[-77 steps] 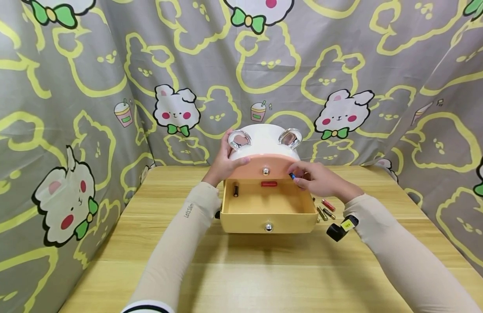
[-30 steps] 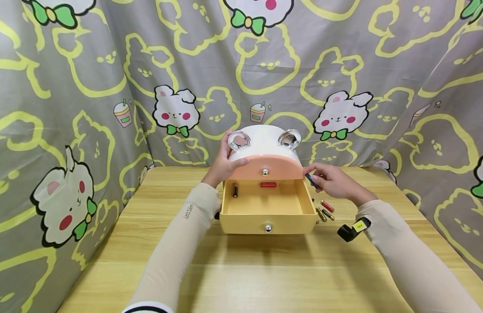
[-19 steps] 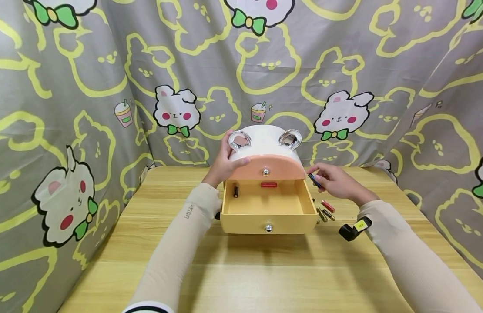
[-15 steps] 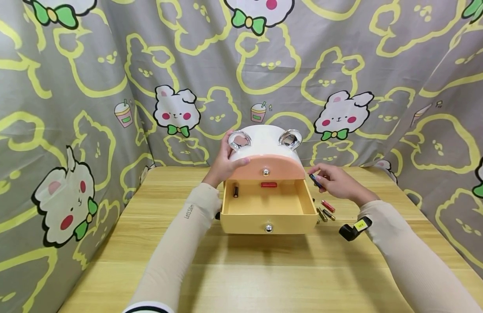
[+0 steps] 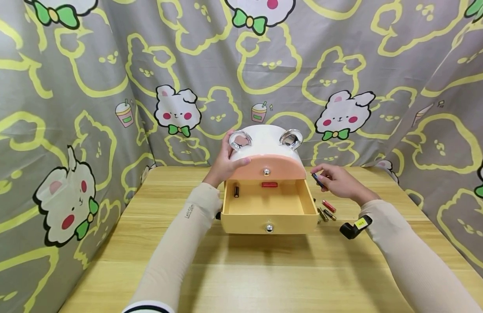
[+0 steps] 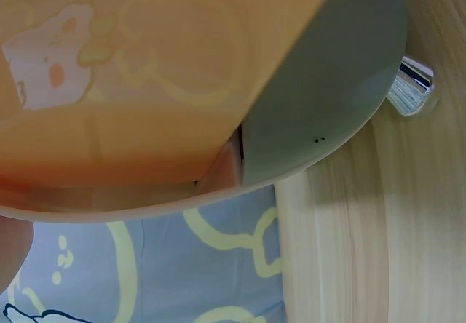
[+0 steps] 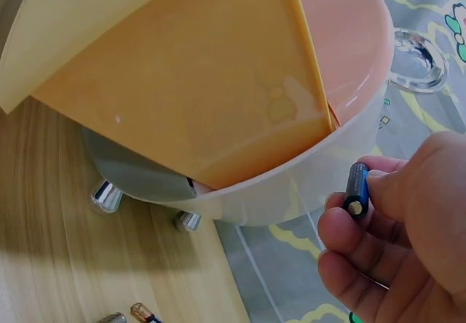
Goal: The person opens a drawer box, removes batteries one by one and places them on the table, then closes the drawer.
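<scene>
A small drawer cabinet (image 5: pixel 265 141) with a white rounded top and silver ring ears stands on the table. Its yellow lower drawer (image 5: pixel 243 222) is pulled out, with a dark battery (image 5: pixel 236 191) and a red battery (image 5: pixel 269 184) inside. The peach upper drawer (image 5: pixel 245 170) is closed. My left hand (image 5: pixel 227 163) grips the cabinet's left side, thumb on the peach front, other fingers partly hidden behind. To the right of the cabinet, my right hand (image 5: pixel 339 180) pinches a blue-and-black battery (image 7: pixel 357 190) between thumb and fingers, held in the air apart from the cabinet.
On the table right of the drawer lie a red battery (image 5: pixel 329 206) and several darker, gold-tipped batteries (image 5: pixel 329 214). The wooden table (image 5: pixel 265 278) ends at a patterned curtain (image 5: pixel 214 56) behind and at both sides.
My right hand has moved right with the blue-and-black battery, from the peach drawer's front to beside the cabinet; over the last half second it barely shifts. My left hand stays put.
</scene>
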Action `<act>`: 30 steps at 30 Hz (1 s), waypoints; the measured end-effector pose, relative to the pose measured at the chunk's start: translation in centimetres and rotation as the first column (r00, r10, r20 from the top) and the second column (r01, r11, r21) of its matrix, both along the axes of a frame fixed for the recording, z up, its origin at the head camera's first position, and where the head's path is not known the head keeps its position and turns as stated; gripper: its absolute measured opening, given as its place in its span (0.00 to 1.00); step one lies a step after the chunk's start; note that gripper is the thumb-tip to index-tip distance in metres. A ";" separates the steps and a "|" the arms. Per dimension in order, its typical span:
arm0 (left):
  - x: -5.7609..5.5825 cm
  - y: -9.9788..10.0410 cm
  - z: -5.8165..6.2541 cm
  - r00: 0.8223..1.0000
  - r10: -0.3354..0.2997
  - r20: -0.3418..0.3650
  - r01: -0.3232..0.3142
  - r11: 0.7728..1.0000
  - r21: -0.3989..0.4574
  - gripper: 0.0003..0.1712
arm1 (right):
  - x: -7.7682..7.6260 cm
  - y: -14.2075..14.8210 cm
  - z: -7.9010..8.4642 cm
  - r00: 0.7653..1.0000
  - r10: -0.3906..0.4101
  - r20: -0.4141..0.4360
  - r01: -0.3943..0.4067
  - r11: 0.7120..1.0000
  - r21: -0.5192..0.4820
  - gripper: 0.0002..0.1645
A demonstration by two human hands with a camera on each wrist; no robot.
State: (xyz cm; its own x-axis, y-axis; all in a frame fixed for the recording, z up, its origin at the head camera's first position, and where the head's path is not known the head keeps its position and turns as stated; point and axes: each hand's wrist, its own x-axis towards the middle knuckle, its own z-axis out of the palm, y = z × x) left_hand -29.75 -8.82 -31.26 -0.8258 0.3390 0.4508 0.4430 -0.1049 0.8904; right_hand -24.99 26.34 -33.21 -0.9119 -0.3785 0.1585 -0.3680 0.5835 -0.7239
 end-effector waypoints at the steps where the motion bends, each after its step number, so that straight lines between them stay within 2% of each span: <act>1: 0.0 0.0 0.0 1.000 0.003 0.000 -0.003 1.000 -0.004 0.56 | 0.0 0.1 0.0 1.000 -0.005 0.005 0.005 1.000 0.002 0.14; 5: -0.1 0.0 0.0 1.000 0.004 0.002 -0.004 1.000 -0.004 0.56 | -0.2 0.3 -0.2 0.999 -0.023 0.023 0.023 1.000 0.005 0.14; 12: -2.2 -0.1 -1.7 1.000 0.005 -0.009 -0.005 1.000 0.005 0.58 | -0.5 0.7 -0.9 0.998 -0.044 0.035 0.043 0.999 0.013 0.13; 14: -2.3 -0.1 -2.0 1.000 0.012 -0.020 -0.011 1.000 0.008 0.57 | -0.7 0.8 -1.2 0.998 -0.046 0.037 0.045 0.999 0.015 0.13; 20: -2.4 -0.1 -2.1 0.999 0.012 -0.046 -0.011 1.000 0.014 0.57 | -1.0 1.6 -2.0 0.997 -0.062 0.045 0.061 0.998 0.024 0.14; 27: -2.4 -0.1 -2.0 1.000 0.020 -0.022 -0.020 1.000 -0.003 0.57 | -1.5 2.4 -3.3 0.993 -0.094 0.072 0.091 0.994 0.055 0.14; 30: -1.9 -0.1 -1.7 1.000 0.009 -0.006 -0.009 1.000 0.000 0.58 | -1.4 2.7 -3.9 0.992 -0.104 0.073 0.100 0.993 0.067 0.14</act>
State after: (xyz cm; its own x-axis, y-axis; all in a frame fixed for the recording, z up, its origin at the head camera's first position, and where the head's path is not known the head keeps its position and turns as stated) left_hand -31.67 -8.88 -32.93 -0.8258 0.3318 0.4559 0.4493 -0.1012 0.8876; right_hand -26.44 29.07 -37.09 -0.9548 -0.2900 0.0658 -0.2494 0.6603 -0.7084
